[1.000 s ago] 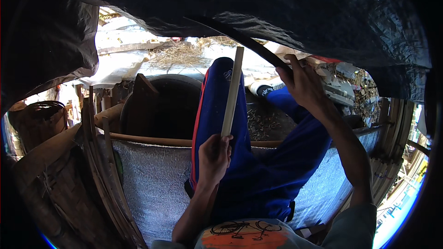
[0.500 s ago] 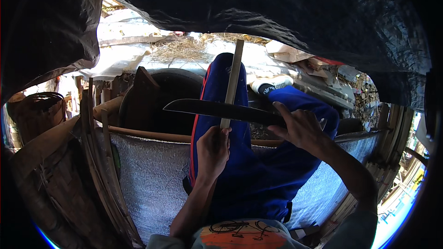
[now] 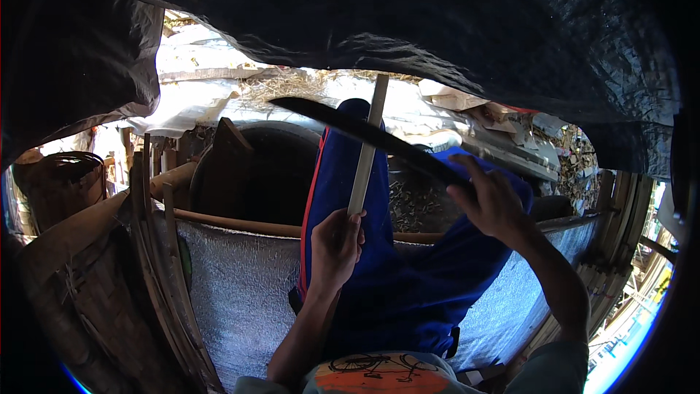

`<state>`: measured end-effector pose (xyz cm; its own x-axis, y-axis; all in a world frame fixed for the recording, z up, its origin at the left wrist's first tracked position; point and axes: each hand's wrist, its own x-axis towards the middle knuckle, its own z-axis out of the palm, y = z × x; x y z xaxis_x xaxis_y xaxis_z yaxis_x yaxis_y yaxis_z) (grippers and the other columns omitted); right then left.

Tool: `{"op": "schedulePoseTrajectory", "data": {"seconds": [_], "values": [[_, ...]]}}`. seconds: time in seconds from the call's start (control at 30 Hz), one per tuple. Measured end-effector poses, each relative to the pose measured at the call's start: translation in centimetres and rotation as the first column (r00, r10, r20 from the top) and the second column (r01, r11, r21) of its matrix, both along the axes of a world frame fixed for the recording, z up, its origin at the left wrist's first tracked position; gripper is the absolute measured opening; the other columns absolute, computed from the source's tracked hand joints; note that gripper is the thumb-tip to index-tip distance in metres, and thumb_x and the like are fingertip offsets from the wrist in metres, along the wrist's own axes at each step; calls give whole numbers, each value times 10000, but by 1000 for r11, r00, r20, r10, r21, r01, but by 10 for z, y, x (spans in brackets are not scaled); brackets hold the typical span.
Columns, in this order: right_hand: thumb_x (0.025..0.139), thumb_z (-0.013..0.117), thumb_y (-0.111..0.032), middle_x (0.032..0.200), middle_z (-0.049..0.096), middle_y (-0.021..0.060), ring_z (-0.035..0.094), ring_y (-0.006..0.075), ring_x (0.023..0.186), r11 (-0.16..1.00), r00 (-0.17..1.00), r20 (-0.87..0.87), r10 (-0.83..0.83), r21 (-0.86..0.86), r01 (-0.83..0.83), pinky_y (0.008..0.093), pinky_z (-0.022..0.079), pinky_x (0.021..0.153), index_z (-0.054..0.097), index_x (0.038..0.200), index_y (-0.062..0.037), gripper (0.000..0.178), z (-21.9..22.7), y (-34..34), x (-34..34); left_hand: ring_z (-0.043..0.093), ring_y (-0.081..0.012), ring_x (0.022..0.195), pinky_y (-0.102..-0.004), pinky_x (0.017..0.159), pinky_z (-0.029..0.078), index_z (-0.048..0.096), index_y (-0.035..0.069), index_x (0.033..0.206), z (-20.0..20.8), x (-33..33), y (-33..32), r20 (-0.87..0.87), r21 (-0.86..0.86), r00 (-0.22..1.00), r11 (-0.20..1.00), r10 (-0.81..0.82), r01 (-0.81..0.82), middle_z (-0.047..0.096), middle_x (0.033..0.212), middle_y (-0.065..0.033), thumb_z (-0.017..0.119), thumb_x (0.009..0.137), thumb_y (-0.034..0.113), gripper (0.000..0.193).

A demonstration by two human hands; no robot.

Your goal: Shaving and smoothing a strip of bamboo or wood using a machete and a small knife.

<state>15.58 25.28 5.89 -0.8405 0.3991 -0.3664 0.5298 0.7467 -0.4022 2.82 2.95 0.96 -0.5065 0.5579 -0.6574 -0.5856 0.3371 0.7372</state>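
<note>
My left hand (image 3: 337,248) is closed around the lower end of a flat, pale wooden strip (image 3: 363,168). The strip points up and away over my left knee, which is in blue trousers (image 3: 337,168) with a red side stripe. A long dark machete (image 3: 364,133) is in my right hand (image 3: 492,197), its fingers wrapped around the handle end. The blade slants from the handle up to the far left and crosses in front of the strip. Whether its edge touches the strip, I cannot tell. The handle is mostly hidden by the fingers.
A bamboo rail (image 3: 240,222) runs across, with silvery foil sheeting (image 3: 233,284) hanging from it. Beyond stands a large dark round container (image 3: 281,146). Upright wooden slats (image 3: 157,270) are at left, stacked strips (image 3: 620,226) at right. Dark plastic sheeting (image 3: 437,7) hangs overhead.
The machete has moved up along the strip and tilted, its tip now higher and its handle end lower. My right hand has turned with it. The left hand and strip have shifted slightly lower in view.
</note>
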Motion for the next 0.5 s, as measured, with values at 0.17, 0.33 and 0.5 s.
{"op": "schedulePoseTrajectory", "data": {"seconds": [0.17,0.33,0.5], "values": [[894,565,-439,677,629,202,650,348,635,985,993,54,107,-144,-98,460,527,576,458,1217,13,566,-17,-29,14,452,-15,460,-177,392,339,599,-38,961,3,3,-3,-10,10,1000,1000,9,-9,511,605,1,507,965,140,201],[881,550,-512,590,611,174,636,309,523,985,982,85,168,-57,-164,430,515,468,462,1219,34,648,-25,-13,0,441,-14,451,-177,383,326,602,-41,936,-1,4,-2,-151,-63,987,997,-49,40,490,576,9,504,966,150,217],[852,524,-597,509,564,109,607,248,451,970,965,115,235,34,-241,388,495,403,506,1203,10,701,-40,-7,-15,462,-24,480,-185,412,335,609,-44,927,0,-1,-3,-134,-120,991,993,-18,2,495,576,8,510,964,147,219]]}}
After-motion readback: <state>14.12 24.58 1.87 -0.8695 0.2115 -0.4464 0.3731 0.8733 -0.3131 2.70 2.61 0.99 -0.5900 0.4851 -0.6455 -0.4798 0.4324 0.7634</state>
